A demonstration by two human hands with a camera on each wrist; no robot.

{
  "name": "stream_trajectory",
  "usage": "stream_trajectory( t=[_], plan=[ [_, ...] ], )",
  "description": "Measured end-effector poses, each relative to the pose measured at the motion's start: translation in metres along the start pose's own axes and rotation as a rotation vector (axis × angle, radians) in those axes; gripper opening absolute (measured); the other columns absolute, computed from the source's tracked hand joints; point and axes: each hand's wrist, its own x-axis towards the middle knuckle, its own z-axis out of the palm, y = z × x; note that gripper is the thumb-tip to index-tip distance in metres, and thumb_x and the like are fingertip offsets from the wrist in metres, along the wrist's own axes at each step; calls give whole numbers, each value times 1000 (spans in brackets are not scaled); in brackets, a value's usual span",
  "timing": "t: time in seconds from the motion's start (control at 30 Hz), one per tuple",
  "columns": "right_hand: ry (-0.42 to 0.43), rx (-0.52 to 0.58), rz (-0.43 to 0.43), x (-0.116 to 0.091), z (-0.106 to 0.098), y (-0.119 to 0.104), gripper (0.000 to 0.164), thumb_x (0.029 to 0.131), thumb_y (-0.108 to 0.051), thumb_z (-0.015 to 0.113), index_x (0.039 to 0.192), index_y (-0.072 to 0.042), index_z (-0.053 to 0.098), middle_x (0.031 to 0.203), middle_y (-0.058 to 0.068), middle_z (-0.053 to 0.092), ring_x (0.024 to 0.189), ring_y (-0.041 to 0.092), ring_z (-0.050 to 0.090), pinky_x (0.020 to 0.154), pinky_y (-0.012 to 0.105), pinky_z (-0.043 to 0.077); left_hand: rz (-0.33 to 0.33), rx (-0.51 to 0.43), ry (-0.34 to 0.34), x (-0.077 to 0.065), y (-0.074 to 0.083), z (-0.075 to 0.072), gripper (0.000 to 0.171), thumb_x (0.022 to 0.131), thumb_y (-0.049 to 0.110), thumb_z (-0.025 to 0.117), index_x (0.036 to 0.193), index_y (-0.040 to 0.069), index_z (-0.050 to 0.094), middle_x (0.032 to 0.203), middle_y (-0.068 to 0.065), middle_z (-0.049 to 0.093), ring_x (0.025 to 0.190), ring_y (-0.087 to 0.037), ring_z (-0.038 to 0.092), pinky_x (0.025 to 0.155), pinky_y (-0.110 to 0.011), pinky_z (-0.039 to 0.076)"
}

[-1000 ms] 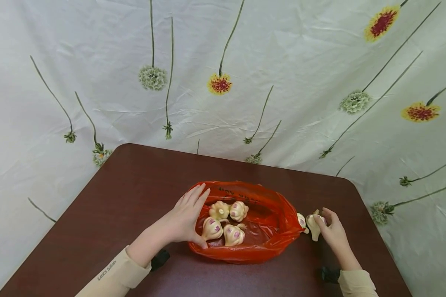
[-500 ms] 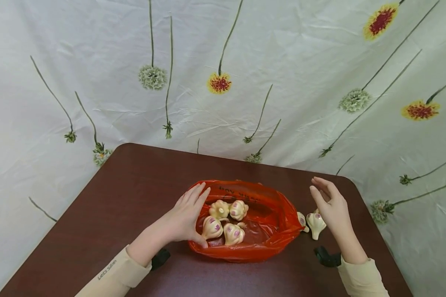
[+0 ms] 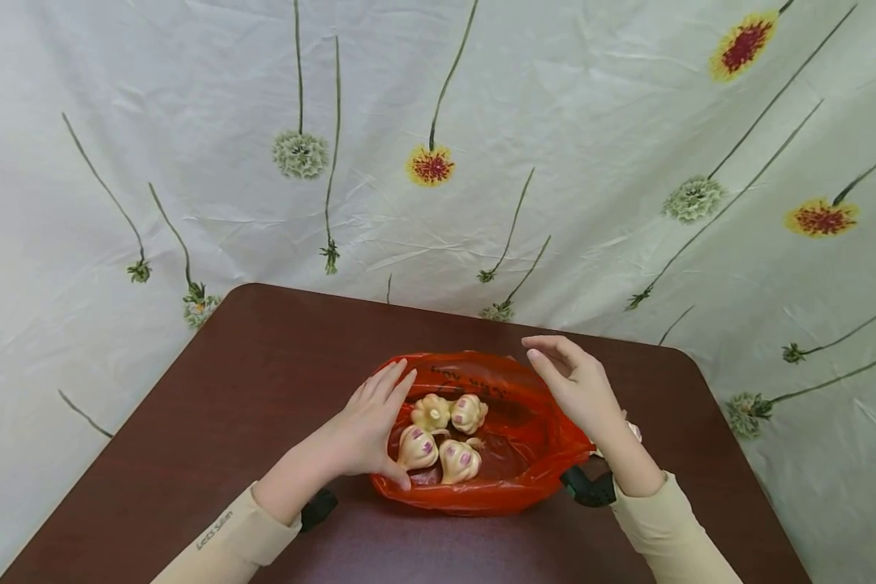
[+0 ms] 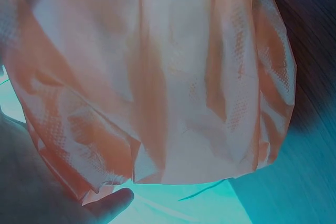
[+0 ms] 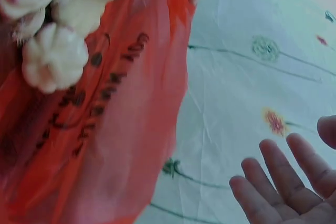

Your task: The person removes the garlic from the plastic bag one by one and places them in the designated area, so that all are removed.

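your right hand [image 3: 582, 395] has swung left in the head view, over the right side of the red bag [image 3: 474, 501] — your left hand [image 3: 371, 419] lies spread, fingers straight, along its left rim, four garlic bulbs [image 3: 460, 462] inside. left wrist: mostly bag wall. right wrist: right fingers loosely apart — holding nothing.

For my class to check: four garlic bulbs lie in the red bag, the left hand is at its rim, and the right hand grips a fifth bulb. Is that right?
Not quite: the right hand holds nothing, as the right wrist view shows. Four garlic bulbs do lie in the red bag, with the left hand at its rim.
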Motion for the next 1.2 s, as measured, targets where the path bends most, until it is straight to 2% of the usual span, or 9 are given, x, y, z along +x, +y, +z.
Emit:
stream_trajectory(
  t=[0.13,0.3,0.43,0.57,0.73,0.83,0.97,1.2],
  plan=[
    [-85,0,-11,2,19,-6,29,100,-34,58,122,-17,67,124,4,68,113,23,66,95,44,53,10,11,-2,0,-1,1,134,55,49,94,154,-4,21,162,-26,12,148,-46,13,116,-66,19],
    [-222,-75,0,6,43,-9,26,98,-31,62,118,-17,69,113,1,72,103,20,69,88,40,55,16,11,-4,1,1,0,136,53,48,95,154,-4,19,162,-26,11,149,-45,12,116,-66,18],
    [-324,-112,20,8,59,-8,23,96,-26,65,115,-14,70,107,1,72,97,18,69,82,34,57,15,8,-13,1,1,0,137,53,47,95,154,-3,18,162,-25,10,149,-44,10,116,-66,18],
    [-407,-117,48,10,72,-2,24,95,-22,66,113,-7,69,104,4,72,93,18,69,82,35,57,14,8,-22,1,2,0,136,54,48,95,154,-4,19,162,-25,11,149,-44,10,116,-66,18],
    [-505,-171,88,9,81,6,28,92,-23,70,112,-4,68,104,5,72,95,19,68,85,37,56,6,9,-28,0,2,0,135,55,47,95,154,-4,19,162,-25,11,149,-44,10,116,-65,17],
    [-548,-218,81,6,85,11,30,89,-23,73,112,-4,68,106,6,72,99,22,67,89,40,55,-1,12,-31,1,2,1,135,55,46,95,155,-3,18,163,-24,10,150,-43,10,117,-65,17],
    [-591,-261,80,2,89,17,34,87,-23,76,114,-3,68,110,8,71,103,26,66,94,44,52,-5,16,-30,2,2,2,135,55,44,95,155,-3,18,163,-24,10,149,-43,10,117,-65,17],
    [-652,-294,94,-4,97,26,39,82,-15,77,118,-3,66,114,9,69,99,24,63,92,44,51,3,16,-27,2,2,3,133,55,44,95,154,-4,20,162,-26,11,149,-45,11,116,-66,17]
  ],
)
